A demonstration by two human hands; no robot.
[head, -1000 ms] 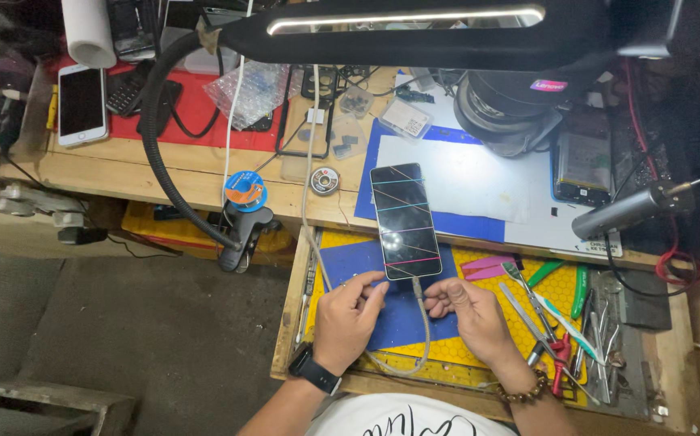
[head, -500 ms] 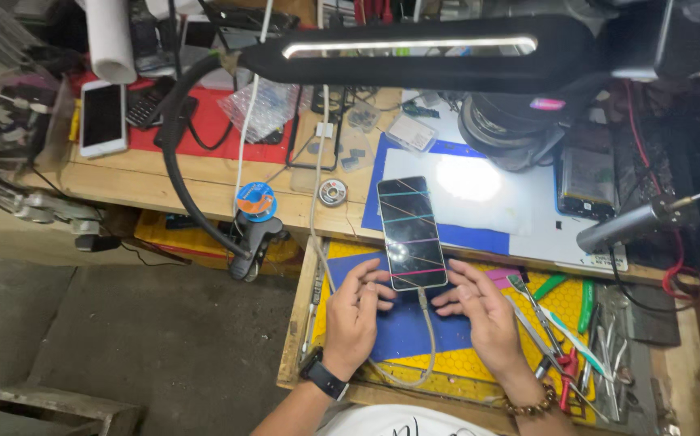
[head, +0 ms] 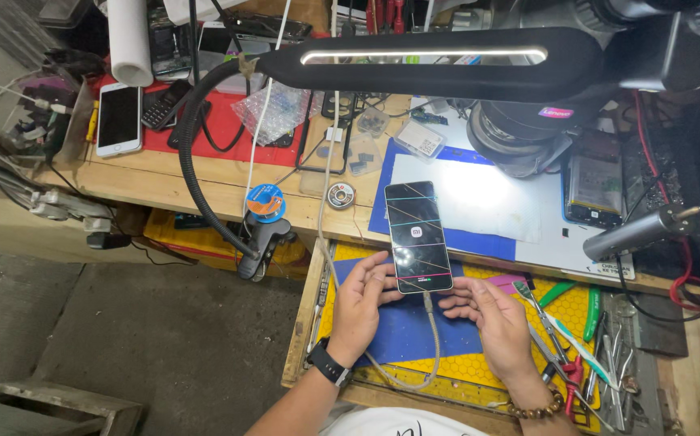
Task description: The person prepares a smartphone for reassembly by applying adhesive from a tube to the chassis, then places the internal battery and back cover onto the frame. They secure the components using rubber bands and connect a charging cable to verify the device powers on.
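Note:
A black smartphone (head: 418,235) with a lit screen showing coloured lines lies across the bench edge, over an open drawer. My left hand (head: 363,303) holds its lower left corner, with the fingers against the phone's side. My right hand (head: 492,318) rests just below and right of the phone, palm up, fingers loosely curled near the white cable (head: 431,339) plugged into the phone's bottom end. The cable loops down over a blue mat (head: 414,329) in the drawer.
A black gooseneck lamp (head: 414,64) hangs over the bench, clamped at the edge (head: 257,242). Tweezers, pliers and other tools (head: 576,347) fill the drawer's right side. A white phone (head: 119,118) lies on a red mat at back left. A microscope (head: 527,137) stands at the back right.
The view has shifted and come closer. Both hands stay at the phone's lower end; the screen now shows a small logo in its middle.

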